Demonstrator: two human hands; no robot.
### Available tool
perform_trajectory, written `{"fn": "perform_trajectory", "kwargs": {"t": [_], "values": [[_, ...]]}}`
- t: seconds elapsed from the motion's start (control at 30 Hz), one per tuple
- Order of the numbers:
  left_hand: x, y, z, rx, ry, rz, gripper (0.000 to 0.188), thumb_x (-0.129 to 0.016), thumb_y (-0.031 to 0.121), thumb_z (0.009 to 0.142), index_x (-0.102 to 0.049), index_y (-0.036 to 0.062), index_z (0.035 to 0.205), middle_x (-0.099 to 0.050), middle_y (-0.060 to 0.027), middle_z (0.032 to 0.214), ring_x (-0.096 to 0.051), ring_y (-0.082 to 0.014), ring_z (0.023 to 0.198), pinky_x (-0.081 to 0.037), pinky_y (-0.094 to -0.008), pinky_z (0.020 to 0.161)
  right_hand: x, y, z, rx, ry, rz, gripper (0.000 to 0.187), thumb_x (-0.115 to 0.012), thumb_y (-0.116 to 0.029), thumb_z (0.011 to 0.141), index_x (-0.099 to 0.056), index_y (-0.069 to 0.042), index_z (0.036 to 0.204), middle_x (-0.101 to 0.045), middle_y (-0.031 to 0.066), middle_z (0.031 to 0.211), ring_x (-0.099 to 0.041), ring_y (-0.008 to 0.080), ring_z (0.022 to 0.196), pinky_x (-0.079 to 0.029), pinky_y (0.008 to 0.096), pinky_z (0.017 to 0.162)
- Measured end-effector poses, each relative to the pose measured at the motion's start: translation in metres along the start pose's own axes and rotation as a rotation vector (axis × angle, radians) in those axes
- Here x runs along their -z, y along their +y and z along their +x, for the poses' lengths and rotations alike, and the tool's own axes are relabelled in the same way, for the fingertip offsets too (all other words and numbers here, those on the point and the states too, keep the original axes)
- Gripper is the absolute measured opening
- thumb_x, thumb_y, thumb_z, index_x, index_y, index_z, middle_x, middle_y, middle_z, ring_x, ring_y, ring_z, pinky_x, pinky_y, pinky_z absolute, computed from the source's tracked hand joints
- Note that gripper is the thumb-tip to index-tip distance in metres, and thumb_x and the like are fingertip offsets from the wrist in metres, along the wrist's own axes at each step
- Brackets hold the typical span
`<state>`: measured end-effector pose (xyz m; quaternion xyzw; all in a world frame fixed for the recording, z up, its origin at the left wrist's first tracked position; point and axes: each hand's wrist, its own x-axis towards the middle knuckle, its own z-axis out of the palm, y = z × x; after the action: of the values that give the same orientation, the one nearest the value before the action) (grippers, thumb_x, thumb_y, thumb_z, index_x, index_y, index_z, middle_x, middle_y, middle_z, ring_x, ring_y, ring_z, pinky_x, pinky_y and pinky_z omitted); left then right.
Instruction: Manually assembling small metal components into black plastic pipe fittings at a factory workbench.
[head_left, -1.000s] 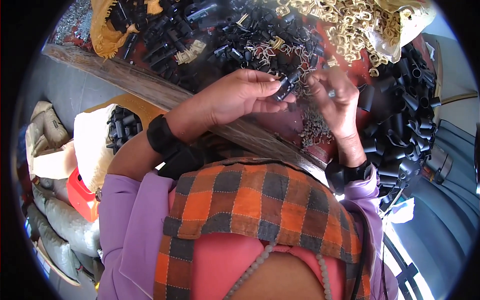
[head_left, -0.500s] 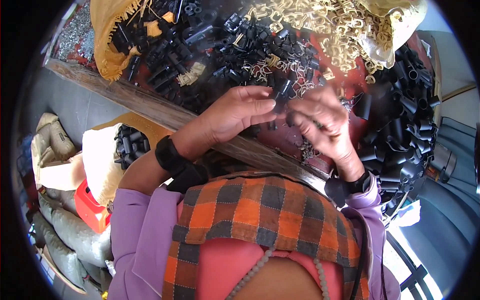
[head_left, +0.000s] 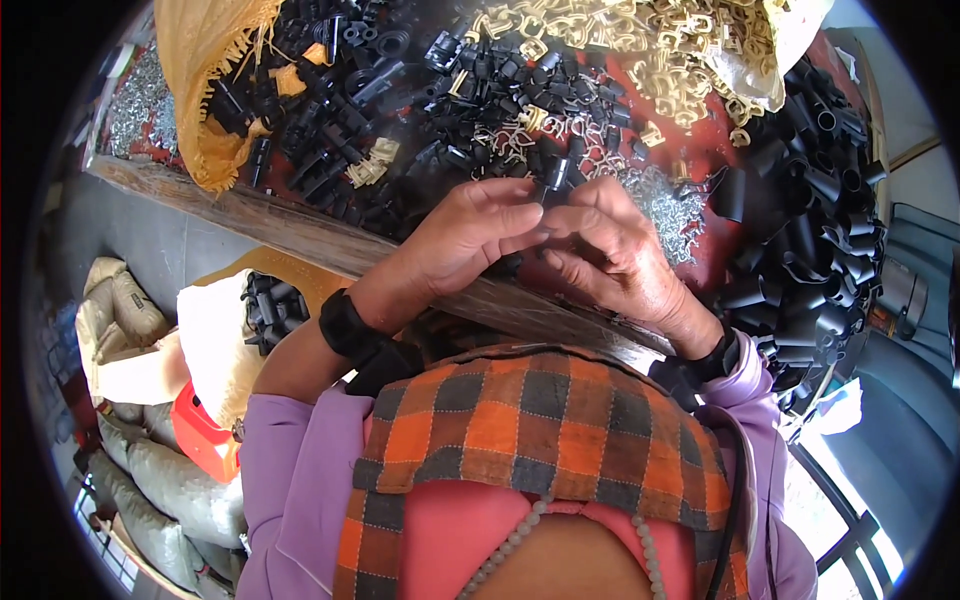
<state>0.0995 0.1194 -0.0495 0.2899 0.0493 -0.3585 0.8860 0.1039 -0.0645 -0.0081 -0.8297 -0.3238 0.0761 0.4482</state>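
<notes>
Over a red worktable (head_left: 712, 268), the left hand (head_left: 470, 238) pinches a small black part (head_left: 557, 174) between thumb and fingers; the right hand (head_left: 618, 250) bends in beside it, thumb apart from index finger, its grip unclear. Upper right, a whitish sack (head_left: 798, 35) opens onto beige clips (head_left: 690, 50); lower left, a cream sack (head_left: 212, 332) holds black pieces (head_left: 276, 310).

A grey floor (head_left: 212, 240) shows to the left of a red-topped worktable with a rough timber edge (head_left: 250, 218). Stuffed pale sacks (head_left: 185, 485) lie at lower left, near a red plastic container (head_left: 205, 440). At right hangs or lies a folded blue-grey sheet (head_left: 895, 425); below it, white light glares between dark bars (head_left: 858, 529).
</notes>
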Motion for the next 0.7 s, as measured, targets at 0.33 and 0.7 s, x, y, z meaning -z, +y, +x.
{"fn": "perform_trajectory", "kwargs": {"t": [0.33,0.7], "values": [[0.004,-0.004,0.004,0.031,0.005,0.000,0.026,-0.051,0.010,0.082,-0.047,-0.0022,0.105,-0.053,-0.0101,0.100,-0.053,-0.0197,0.096,-0.043,-0.0275,0.086,-0.003,0.015,-0.004,-0.018,0.000,0.218,0.027,-0.065,-0.005,0.069,-0.055,-0.003,0.093,-0.049,0.0053,0.081,-0.049,0.0155,0.072,-0.041,0.0264,0.062],[-0.001,-0.003,0.009,-0.024,-0.057,-0.152,0.031,-0.040,0.015,0.087,-0.040,-0.0013,0.113,-0.045,-0.0151,0.114,-0.045,-0.0237,0.107,-0.035,-0.0342,0.094,-0.008,0.016,-0.006,0.137,0.213,-0.049,0.019,-0.062,-0.001,0.068,-0.054,-0.002,0.085,-0.057,0.0075,0.081,-0.054,0.0196,0.070,-0.044,0.0288,0.060]]}}
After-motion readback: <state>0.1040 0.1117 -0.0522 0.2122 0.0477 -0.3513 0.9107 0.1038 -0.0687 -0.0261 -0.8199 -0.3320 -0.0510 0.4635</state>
